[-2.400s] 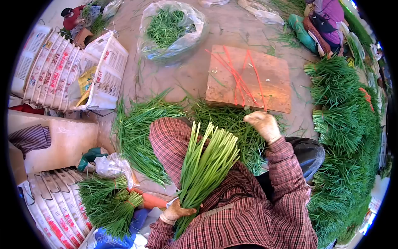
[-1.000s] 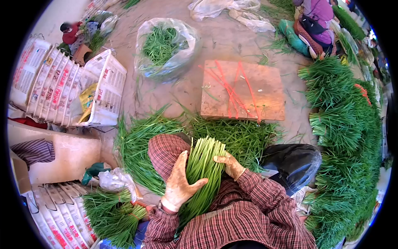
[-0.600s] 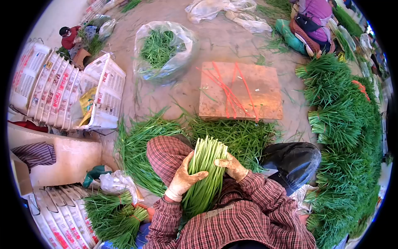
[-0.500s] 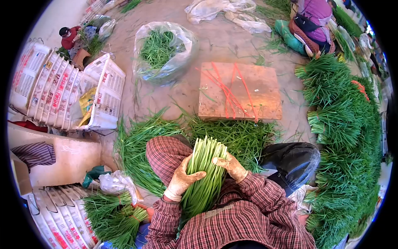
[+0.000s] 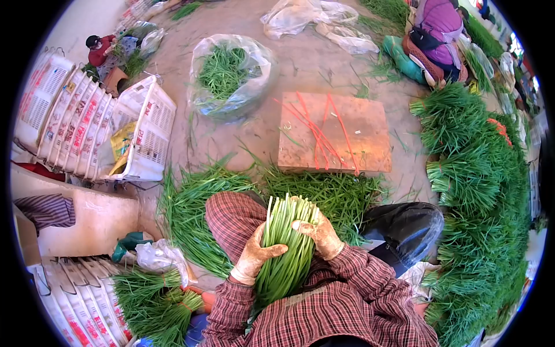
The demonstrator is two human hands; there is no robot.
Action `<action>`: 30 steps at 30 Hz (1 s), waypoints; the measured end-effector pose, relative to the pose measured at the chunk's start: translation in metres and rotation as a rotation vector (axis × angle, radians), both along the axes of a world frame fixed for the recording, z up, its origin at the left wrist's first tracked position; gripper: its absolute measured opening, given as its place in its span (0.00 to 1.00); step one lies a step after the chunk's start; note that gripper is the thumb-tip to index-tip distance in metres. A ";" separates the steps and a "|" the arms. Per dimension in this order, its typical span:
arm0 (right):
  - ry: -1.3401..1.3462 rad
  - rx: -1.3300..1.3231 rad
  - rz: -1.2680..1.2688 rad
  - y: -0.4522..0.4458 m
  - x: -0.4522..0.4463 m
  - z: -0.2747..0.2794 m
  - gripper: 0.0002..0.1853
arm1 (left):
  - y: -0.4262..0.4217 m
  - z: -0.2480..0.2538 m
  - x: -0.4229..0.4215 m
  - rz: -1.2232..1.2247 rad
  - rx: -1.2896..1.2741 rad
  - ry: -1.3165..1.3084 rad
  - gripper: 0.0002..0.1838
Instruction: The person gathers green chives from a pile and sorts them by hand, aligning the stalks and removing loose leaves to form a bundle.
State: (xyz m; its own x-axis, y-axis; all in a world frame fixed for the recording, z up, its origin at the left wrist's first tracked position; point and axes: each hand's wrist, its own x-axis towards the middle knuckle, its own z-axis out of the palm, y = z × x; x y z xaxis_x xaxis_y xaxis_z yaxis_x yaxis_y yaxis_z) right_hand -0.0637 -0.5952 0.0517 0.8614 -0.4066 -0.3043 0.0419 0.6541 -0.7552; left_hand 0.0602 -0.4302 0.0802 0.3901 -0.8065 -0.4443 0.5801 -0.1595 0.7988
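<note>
I find the green bundle (image 5: 284,257) between left grip (image 5: 255,254) and right grip (image 5: 324,236), both clasped against its sides; its long axis runs fore-and-aft, leaning slightly right, pale ends (image 5: 289,203) pointing forward.

One wooden board (image 5: 358,141); near its far-left corner, one open plastic bag (image 5: 265,72); on its near side, two hands (image 5: 252,258), one chive bunch (image 5: 286,254).
</note>
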 end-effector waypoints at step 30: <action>-0.114 -0.645 0.773 -0.097 0.032 0.048 0.47 | 0.035 -0.090 -0.003 -0.395 -0.012 0.518 0.60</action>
